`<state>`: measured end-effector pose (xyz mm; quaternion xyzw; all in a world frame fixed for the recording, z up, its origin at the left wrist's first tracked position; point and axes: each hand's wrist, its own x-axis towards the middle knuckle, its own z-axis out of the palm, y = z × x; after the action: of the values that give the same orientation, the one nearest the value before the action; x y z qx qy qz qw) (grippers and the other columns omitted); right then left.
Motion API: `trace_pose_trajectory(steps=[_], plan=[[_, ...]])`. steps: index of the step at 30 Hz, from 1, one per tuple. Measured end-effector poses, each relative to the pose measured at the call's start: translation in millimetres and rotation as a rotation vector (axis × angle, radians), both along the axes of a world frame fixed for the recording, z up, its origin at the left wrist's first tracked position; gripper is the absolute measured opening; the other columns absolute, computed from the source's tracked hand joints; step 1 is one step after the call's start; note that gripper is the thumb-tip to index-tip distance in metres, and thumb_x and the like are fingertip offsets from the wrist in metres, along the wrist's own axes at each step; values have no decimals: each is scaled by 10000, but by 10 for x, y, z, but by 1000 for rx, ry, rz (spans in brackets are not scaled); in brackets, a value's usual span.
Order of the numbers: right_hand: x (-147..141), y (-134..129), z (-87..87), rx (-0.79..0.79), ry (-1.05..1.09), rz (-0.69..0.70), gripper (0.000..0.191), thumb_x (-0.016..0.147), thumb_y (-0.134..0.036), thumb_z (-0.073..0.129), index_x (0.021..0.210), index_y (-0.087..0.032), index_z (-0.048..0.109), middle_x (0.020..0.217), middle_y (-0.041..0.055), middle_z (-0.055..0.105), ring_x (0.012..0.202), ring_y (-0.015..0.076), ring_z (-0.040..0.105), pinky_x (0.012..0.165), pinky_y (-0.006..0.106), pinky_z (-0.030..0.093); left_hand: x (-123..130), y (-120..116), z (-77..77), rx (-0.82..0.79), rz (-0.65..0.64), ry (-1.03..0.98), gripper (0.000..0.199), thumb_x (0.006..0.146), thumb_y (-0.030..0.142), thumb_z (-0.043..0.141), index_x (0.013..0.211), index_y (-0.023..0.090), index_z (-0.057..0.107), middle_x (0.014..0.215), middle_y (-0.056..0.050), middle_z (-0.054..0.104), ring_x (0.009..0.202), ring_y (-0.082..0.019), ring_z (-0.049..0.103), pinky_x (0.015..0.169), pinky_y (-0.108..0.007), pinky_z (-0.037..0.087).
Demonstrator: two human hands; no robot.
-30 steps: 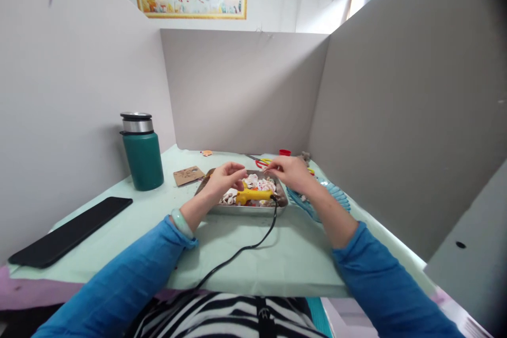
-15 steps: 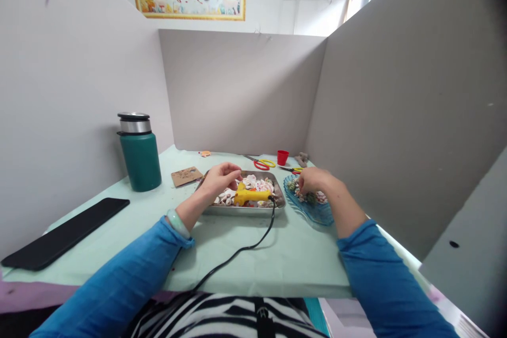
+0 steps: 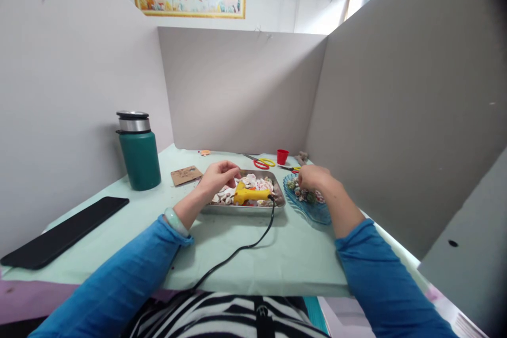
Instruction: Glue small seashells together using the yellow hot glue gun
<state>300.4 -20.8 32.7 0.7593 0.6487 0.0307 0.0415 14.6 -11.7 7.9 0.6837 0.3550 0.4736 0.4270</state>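
My left hand point(image 3: 218, 177) hovers over the left part of a metal tray point(image 3: 242, 210), its thumb and fingers bent together; anything between them is too small to make out. The tray holds white and pinkish shells point(image 3: 222, 198), and a yellow glue gun point(image 3: 253, 195) lies across them with its black cord point(image 3: 246, 247) running to the table's front. To the right, my right hand point(image 3: 316, 177) reaches down into a blue glass dish point(image 3: 318, 216) of small mixed shells point(image 3: 304, 194). Its fingers are curled, with the tips partly hidden among the shells.
On the left stand a green flask point(image 3: 140, 161) and a flat black case point(image 3: 67, 232). A brown card point(image 3: 186, 175) lies beside the tray. Behind are scissors point(image 3: 262, 162), a second pair point(image 3: 291, 169) and a red cup point(image 3: 282, 157). Grey partitions point(image 3: 241, 90) enclose the table.
My right hand has shifted slightly within the blue dish, its fingers now more tucked toward the shells. My left hand stays almost still over the tray. The whole view has moved slightly.
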Motion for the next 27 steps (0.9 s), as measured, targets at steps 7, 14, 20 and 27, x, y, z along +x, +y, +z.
trace_pose_trajectory(steps=[7,14,20,27], plan=[[9,22,-42,-11,44,58,126,646,-279,675,755,-225,707,918,91,683,886,257,620,695,322,443,-13,-11,23,7,-7,6,231,738,350,624,805,136,565,716,-23,636,492,-75,548,503,-219,449],[-98,-25,-28,-31,31,35,182,599,-278,709,750,-180,684,884,122,665,866,271,610,671,336,439,-27,-27,45,32,19,30,214,747,341,612,797,137,573,723,-28,642,496,-75,551,499,-208,430],[-89,-15,-40,-34,16,34,188,552,-238,735,720,-171,685,881,143,664,836,289,617,655,340,450,-27,-44,59,18,11,30,221,742,346,616,800,138,571,720,-25,640,492,-74,548,501,-211,431],[-77,10,-24,-56,0,23,268,579,-342,740,797,-191,704,955,114,674,878,266,612,683,334,452,-27,-48,67,14,3,26,228,736,354,620,800,141,571,705,-17,637,491,-75,547,501,-213,432]])
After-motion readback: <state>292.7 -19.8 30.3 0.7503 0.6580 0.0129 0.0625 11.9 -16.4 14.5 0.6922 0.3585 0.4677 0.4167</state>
